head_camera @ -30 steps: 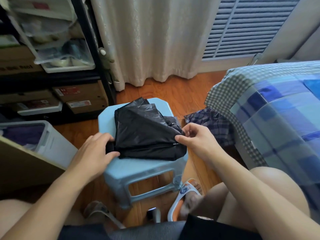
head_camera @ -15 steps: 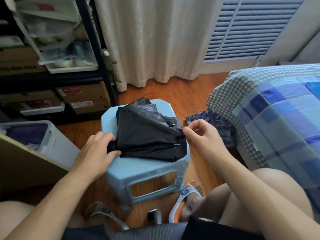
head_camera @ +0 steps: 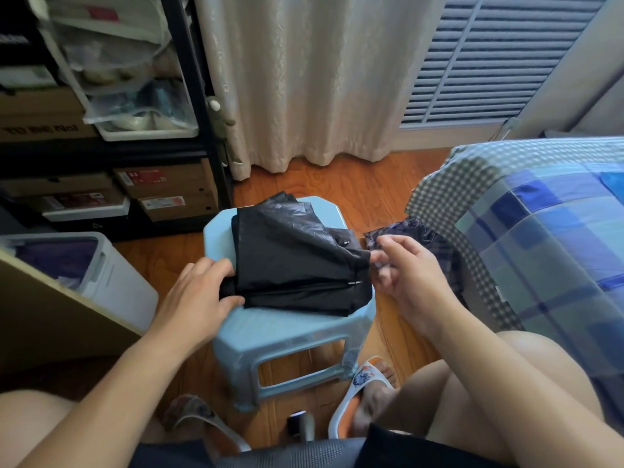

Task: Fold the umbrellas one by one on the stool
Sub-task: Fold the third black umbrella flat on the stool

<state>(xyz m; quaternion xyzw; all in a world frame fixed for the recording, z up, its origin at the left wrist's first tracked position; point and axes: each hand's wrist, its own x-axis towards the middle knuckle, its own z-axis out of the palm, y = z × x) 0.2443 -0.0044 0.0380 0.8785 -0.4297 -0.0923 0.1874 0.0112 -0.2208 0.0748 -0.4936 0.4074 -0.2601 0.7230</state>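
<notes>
A black umbrella (head_camera: 297,265) lies collapsed on the light blue stool (head_camera: 290,332), its fabric spread in loose folds and two rib tips showing at its right side. My left hand (head_camera: 199,295) grips the umbrella's handle end at the stool's left edge. My right hand (head_camera: 408,275) hovers just off the fabric's right corner with loosely curled fingers, thumb and forefinger apart, holding nothing. A dark plaid umbrella (head_camera: 425,238) lies on the floor between the stool and the bed, partly hidden by my right hand.
A bed with a blue checked blanket (head_camera: 540,238) fills the right side. On the left are a black shelf with boxes (head_camera: 162,187) and a white bin (head_camera: 111,271). A curtain (head_camera: 304,79) hangs behind. My slippered feet (head_camera: 368,383) rest under the stool.
My right hand has let go of the fabric's edge and drawn slightly right. The left hand has stayed on the handle end.
</notes>
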